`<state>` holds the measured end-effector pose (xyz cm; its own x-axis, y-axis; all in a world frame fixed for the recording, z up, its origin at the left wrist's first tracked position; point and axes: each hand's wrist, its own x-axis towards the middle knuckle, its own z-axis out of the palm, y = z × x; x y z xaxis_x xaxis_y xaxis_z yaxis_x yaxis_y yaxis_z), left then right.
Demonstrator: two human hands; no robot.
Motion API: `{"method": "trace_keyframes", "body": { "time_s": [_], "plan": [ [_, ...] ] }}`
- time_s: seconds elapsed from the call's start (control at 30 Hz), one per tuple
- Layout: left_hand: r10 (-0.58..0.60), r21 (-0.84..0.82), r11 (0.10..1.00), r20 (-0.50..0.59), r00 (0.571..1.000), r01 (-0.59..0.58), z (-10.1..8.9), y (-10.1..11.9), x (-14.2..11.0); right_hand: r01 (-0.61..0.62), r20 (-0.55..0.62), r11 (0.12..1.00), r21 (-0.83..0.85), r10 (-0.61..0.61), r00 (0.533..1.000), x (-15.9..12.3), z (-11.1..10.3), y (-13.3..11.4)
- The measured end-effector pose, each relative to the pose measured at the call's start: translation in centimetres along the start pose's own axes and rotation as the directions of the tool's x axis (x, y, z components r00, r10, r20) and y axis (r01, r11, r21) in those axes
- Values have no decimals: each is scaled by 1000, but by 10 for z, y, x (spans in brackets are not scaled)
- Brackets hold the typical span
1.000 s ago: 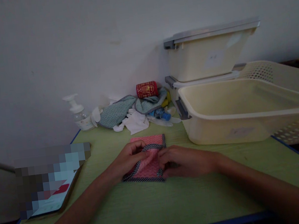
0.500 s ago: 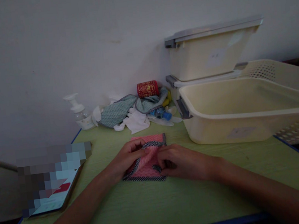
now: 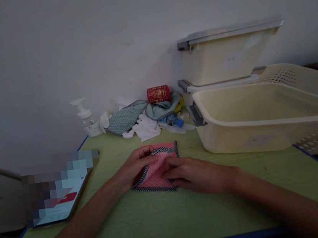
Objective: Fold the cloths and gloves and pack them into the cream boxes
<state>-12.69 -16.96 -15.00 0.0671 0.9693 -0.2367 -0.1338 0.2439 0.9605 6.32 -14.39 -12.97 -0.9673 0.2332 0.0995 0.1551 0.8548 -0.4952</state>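
Handling a pink cloth [image 3: 153, 178], part doubled over and not yet flat

Between the two hands, the pink cloth lies on the desk [image 3: 160, 227], with a checked edge bowed up across it and another strip of it flat beyond the fingers. The left hand [image 3: 133, 168] holds the raised edge between thumb and fingers. The right hand [image 3: 195, 174] has its bent fingers against the near right part; whether they pinch or only press, I cannot tell.

As for progress, the layering looks partly done: the near edge is fairly straight, but the middle is rumpled, and the bowed edge has not been laid down or lined up with the strip beyond. Both hands are on it, so it does not look finished.

Left of the left hand is a phone [image 3: 62, 210]; beyond both hands, blue cloths [image 3: 126, 119] and a red can [image 3: 158, 94]; right of the right hand, a tub [image 3: 231, 139].
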Motion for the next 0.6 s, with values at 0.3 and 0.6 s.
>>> {"method": "trace_keyframes", "body": {
  "time_s": [0.3,0.6],
  "plan": [
    [142,258,950,148,979,-177,2,-2,0,14,-20,981,-192,-18,1000,-4,9,-2],
    [134,256,951,164,977,-173,0,-3,1,-18,-59,984,-179,8,998,-4,11,-1]
  ]
}}
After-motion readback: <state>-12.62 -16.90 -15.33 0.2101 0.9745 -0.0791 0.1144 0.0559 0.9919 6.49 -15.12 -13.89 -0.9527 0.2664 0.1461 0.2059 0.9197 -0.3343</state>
